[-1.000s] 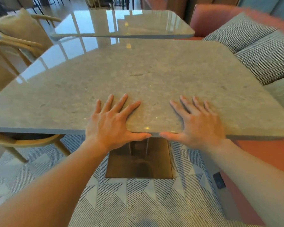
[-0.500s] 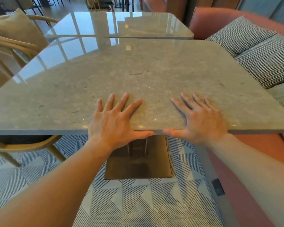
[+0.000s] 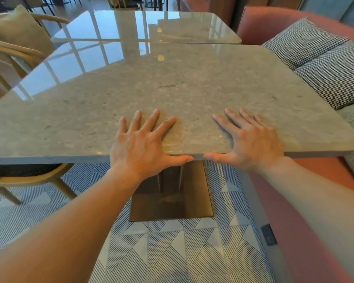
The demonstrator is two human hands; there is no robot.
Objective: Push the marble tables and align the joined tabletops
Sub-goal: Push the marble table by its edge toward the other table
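Left hand [image 3: 140, 144], right hand [image 3: 251, 142], fingers splayed wide, flat on near marble tabletop [image 3: 192, 94]

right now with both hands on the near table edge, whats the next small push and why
Probably keep pushing straight ahead. The left hand and right hand lie flat on the near table, thumbs hooked under its edge. Its far edge looks nearly against the far table, but its right side sticks out further, so ease it leftward afterwards.
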